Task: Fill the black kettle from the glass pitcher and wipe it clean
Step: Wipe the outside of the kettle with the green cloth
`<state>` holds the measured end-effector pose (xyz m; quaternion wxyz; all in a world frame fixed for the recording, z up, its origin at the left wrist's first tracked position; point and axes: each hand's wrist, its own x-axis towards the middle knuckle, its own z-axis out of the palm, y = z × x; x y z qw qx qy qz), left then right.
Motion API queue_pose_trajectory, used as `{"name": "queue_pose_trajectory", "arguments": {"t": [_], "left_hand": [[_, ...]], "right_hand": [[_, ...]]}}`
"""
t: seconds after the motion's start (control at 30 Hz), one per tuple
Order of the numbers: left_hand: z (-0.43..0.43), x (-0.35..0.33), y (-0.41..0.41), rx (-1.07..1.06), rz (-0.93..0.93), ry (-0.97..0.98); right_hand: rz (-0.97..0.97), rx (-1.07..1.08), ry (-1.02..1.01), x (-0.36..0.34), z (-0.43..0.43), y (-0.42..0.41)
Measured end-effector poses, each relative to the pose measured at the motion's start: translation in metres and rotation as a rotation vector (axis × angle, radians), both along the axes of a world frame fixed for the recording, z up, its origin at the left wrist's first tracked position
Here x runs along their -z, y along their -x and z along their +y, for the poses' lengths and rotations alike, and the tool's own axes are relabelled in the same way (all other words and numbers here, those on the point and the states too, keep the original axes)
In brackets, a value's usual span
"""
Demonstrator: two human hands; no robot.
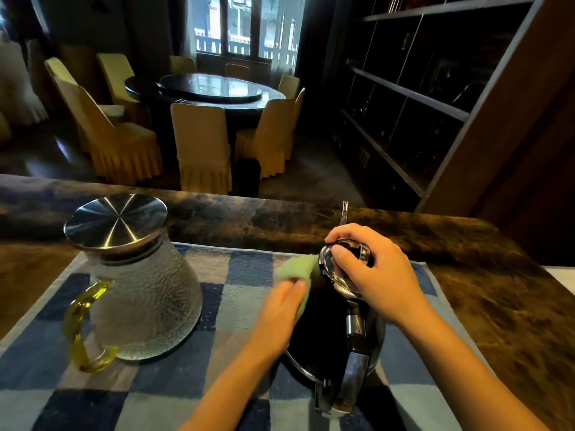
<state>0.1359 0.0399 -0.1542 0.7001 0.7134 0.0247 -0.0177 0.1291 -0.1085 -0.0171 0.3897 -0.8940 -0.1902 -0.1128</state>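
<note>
The black kettle point(323, 331) stands on a blue checked towel point(174, 377) at the right, its handle toward me. My right hand point(370, 265) rests on top of it, fingers curled round the shiny lid point(334, 269). My left hand point(280, 303) presses a green cloth point(295, 267) against the kettle's upper left side with straight fingers. The glass pitcher point(140, 293) stands to the left on the towel, with a steel lid and a yellow-green handle. It is upright and apart from both hands.
The towel lies on a dark marble counter point(466, 275) whose far edge runs across the view. Beyond it are a round dining table point(214, 88) with covered chairs and a dark shelf unit point(420, 104) at the right.
</note>
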Motion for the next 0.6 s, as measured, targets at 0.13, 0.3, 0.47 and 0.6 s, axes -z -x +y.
{"name": "queue_pose_trajectory", "arguments": {"t": [0.13, 0.3, 0.47, 0.6], "left_hand": [[-0.008, -0.094, -0.001, 0.097, -0.167, 0.135], [-0.002, -0.057, -0.032, 0.193, -0.036, -0.229], [0.009, -0.016, -0.029, 0.104, -0.015, -0.293], [-0.004, -0.085, -0.02, 0.245, -0.053, -0.027]], "right_hand": [[-0.022, 0.029, -0.005, 0.001, -0.001, 0.001], [-0.038, 0.051, -0.023, 0.0, 0.002, 0.002], [-0.017, 0.001, -0.052, 0.001, -0.001, 0.001], [-0.058, 0.016, -0.042, 0.002, 0.0, 0.0]]}}
